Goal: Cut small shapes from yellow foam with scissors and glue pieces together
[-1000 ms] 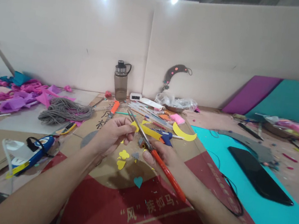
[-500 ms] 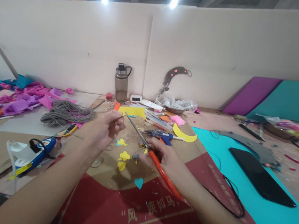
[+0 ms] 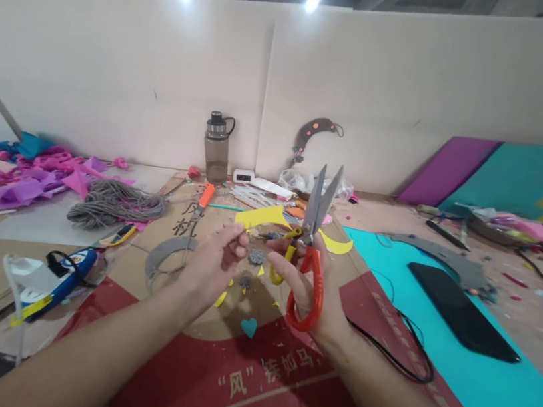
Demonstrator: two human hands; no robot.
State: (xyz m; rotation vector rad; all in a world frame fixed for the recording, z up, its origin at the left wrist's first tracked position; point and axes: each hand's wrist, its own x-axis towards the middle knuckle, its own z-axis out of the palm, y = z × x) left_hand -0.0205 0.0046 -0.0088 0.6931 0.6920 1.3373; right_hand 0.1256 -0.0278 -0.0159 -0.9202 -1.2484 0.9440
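Pinching the yellow strip (image 3: 263,216) by its left end, the left hand (image 3: 212,262) sits nearer; the strip's long axis runs sideways toward slightly open scissors (image 3: 324,207), held blades-up by the right hand (image 3: 331,299).

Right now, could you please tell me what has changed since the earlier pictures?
The scissors have swung from slanting toward the left hand to nearly upright, blades spread. The left hand, with the yellow strip at its fingertips, has moved rightward. The right hand keeps its grip on the scissors. The bottle, phone and heart stayed put.
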